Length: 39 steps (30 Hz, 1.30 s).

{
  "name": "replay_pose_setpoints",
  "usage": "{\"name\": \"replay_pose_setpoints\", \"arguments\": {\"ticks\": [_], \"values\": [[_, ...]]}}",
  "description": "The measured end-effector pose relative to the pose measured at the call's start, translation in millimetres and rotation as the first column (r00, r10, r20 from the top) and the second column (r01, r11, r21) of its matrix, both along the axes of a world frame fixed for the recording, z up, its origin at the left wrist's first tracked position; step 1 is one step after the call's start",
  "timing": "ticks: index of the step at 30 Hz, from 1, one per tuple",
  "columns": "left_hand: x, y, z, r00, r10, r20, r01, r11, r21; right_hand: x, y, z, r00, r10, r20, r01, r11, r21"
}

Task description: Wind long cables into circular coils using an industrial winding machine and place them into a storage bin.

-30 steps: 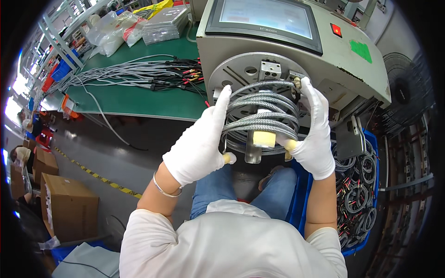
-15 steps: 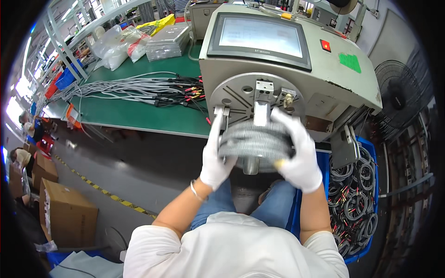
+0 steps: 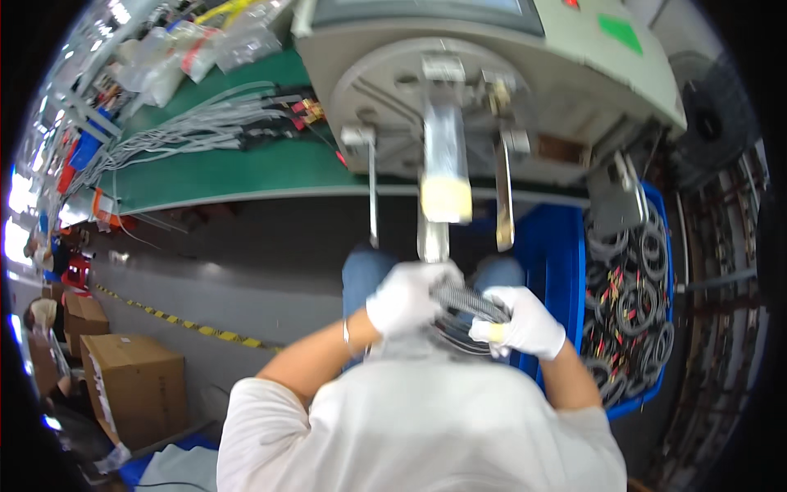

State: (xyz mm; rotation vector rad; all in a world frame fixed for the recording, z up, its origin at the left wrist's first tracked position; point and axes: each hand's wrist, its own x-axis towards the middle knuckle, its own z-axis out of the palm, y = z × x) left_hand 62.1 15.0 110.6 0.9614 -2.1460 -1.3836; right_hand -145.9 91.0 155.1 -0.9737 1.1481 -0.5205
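A coil of grey cable (image 3: 465, 310) sits over my lap, gripped by both white-gloved hands. My left hand (image 3: 403, 297) grasps its left side and my right hand (image 3: 518, 323) grasps its right side. Above them the grey winding machine (image 3: 492, 90) shows its round faceplate with bare metal pins (image 3: 436, 180) sticking out toward me, one wrapped in yellow tape. The picture is blurred by motion.
A blue bin (image 3: 631, 303) full of coiled cables with red and yellow ends stands at my right. A green bench (image 3: 221, 168) with loose grey wire bundles lies to the left. Cardboard boxes (image 3: 123, 381) and striped floor tape are at lower left.
Both hands slid the coil off the machine's pins and brought it down to my lap. The pins now stand bare.
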Motion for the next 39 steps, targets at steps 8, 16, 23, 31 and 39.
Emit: {"name": "replay_pose_setpoints", "arguments": {"ticks": [8,16,23,31,39], "values": [[-29.4,-6.5,-21.3,0.919,-0.173,-0.354,0.388,0.554,0.737,-27.1,-26.2,-47.6,0.836,-0.501,-0.224,0.293,0.753,-0.59],[-57.4,-31.4,-20.6,0.991,0.134,-0.025,-0.133,0.99,0.04,-31.5,-11.2,-27.0,0.944,-0.318,-0.085,0.31,0.946,-0.093],[-65.5,-15.1,-5.0,0.97,-0.194,-0.148,0.243,0.694,0.678,-44.4,-30.4,-38.1,0.592,-0.714,-0.374,0.21,0.584,-0.784],[-78.3,-30.8,22.7,0.866,-0.129,-0.484,0.457,0.597,0.659,-88.1,-21.6,27.9,0.876,-0.03,0.481,0.299,0.817,-0.494],[-129.4,-33.5,51.2,0.792,-0.387,-0.473,0.587,0.266,0.765,-102.4,-26.4,19.9,0.879,-0.44,-0.184,-0.075,0.253,-0.965]]}}
